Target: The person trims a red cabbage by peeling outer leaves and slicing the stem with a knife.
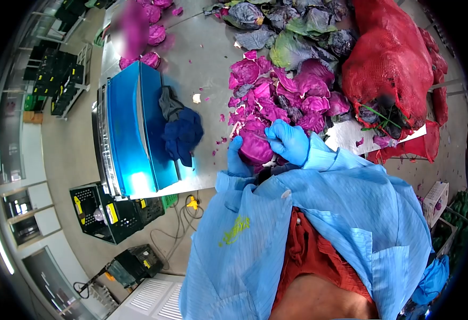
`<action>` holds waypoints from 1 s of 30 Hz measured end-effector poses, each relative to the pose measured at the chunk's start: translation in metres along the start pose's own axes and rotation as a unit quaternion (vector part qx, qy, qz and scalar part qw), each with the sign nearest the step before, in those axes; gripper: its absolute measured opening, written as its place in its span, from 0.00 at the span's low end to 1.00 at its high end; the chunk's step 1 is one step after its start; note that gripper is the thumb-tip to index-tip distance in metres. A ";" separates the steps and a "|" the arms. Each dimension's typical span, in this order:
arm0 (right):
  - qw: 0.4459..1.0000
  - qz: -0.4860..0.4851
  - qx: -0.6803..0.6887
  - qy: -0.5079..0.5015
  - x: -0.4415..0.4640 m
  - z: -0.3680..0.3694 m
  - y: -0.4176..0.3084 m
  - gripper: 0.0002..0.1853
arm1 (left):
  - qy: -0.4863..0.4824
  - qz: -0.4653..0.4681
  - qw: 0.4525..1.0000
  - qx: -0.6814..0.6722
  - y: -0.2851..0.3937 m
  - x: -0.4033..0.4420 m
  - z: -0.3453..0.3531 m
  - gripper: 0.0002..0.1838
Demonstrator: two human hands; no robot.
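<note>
Now left hand (238, 159) cups one purple cabbage (257, 143), right hand (289, 143) clenching fingers (274, 133) against it.

"What's unclear?"

"The blurred magenta shape (130, 32) at upper left, and the lettering (238, 230), too small to read, on the light-blue striped jacket (218, 266)."

"Hidden?"

"Some fingers of the blue-gloved left hand (237, 160)."

"Cut off?"

"The bulging red mesh sack (386, 61), at the top edge."

At your nine o'clock, a pale wall (18, 192) runs past glazed panels (12, 96), lit by strip lights (2, 249); grey-beige floor (74, 160) spreads below.
</note>
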State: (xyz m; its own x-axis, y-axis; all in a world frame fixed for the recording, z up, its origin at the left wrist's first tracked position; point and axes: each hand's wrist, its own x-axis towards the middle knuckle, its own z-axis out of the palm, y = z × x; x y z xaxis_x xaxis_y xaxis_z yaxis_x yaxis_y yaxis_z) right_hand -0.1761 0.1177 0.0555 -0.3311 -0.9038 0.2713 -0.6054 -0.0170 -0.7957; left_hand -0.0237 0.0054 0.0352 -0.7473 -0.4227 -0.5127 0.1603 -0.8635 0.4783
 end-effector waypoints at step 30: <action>0.989 0.109 0.098 -0.027 0.010 -0.018 -0.005 0.08 | -0.018 -0.082 0.996 -0.001 0.004 -0.001 0.009 0.41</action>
State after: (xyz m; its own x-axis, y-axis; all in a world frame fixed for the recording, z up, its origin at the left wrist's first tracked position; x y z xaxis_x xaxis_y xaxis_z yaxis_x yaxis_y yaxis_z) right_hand -0.1897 0.1165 0.0719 -0.3959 -0.9166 0.0568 -0.3711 0.1031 -0.9228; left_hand -0.0283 0.0045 0.0444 -0.7861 -0.2662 -0.5578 0.0353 -0.9204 0.3895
